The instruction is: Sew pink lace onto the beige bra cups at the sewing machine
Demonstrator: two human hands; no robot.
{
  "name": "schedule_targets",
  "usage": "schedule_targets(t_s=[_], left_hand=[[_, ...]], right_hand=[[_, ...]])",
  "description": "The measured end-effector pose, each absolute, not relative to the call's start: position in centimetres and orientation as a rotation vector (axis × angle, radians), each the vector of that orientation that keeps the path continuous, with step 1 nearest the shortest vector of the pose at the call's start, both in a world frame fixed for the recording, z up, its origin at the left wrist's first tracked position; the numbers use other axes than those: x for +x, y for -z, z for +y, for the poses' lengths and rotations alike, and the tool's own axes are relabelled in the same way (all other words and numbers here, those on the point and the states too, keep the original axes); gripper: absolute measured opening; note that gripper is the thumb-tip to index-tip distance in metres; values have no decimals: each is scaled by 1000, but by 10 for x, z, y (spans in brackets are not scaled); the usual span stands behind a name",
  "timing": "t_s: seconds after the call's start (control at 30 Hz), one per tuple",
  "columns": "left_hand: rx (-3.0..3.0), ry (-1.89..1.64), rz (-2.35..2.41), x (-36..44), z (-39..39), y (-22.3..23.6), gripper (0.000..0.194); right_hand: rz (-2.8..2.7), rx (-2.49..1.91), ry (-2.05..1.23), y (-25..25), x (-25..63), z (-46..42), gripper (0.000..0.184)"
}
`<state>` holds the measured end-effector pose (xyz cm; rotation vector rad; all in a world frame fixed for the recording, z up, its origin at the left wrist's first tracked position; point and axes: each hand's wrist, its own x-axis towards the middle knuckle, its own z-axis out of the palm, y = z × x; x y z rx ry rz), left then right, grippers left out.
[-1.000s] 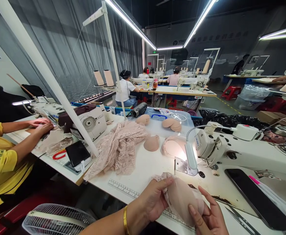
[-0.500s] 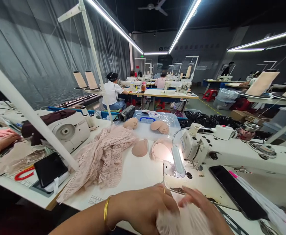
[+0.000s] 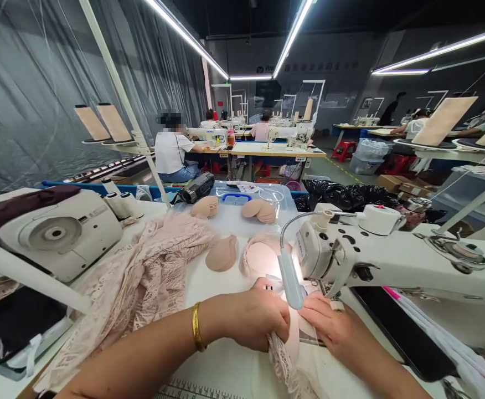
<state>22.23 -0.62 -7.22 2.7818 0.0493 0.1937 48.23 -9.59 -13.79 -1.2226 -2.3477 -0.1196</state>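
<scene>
My left hand (image 3: 259,317), with a gold bangle at its wrist, is closed on a pale pink lace piece (image 3: 282,360) that hangs below its fingers. By its fingertips is a small white thing with dark marks, too small to make out. My right hand (image 3: 329,322) lies with fingers stretched flat on the cloth beside the needle area of the white sewing machine (image 3: 375,260). The lit lamp head (image 3: 291,282) hangs between my hands and hides part of the work. Just beyond sit a lace-edged beige cup (image 3: 263,257) and a stack of beige cup pads (image 3: 221,254).
A heap of pink lace (image 3: 155,266) covers the table at left. More cup pads (image 3: 259,210) rest on a clear plastic lid (image 3: 226,221) behind. A black phone (image 3: 404,332) lies at right. Another sewing machine (image 3: 60,233) stands left; a seated person (image 3: 176,149) works ahead.
Both hands have moved up and forward to the machine's needle area, carrying the lace piece. My right hand has come down flat on it. The view has shifted right.
</scene>
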Motion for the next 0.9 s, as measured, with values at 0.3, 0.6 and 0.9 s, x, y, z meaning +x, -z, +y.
schedule_targets(t_s=[0.3, 0.6, 0.9], left_hand=[[2820, -163, 68, 224, -3, 70, 16], [2808, -171, 58, 224, -5, 66, 18], [2802, -116, 119, 224, -3, 65, 19]], right_hand=[[-2405, -1356, 46, 155, 493, -90, 47], [-2398, -1330, -49, 140, 489, -91, 46], [-2284, -1380, -27, 159, 494, -93, 44]])
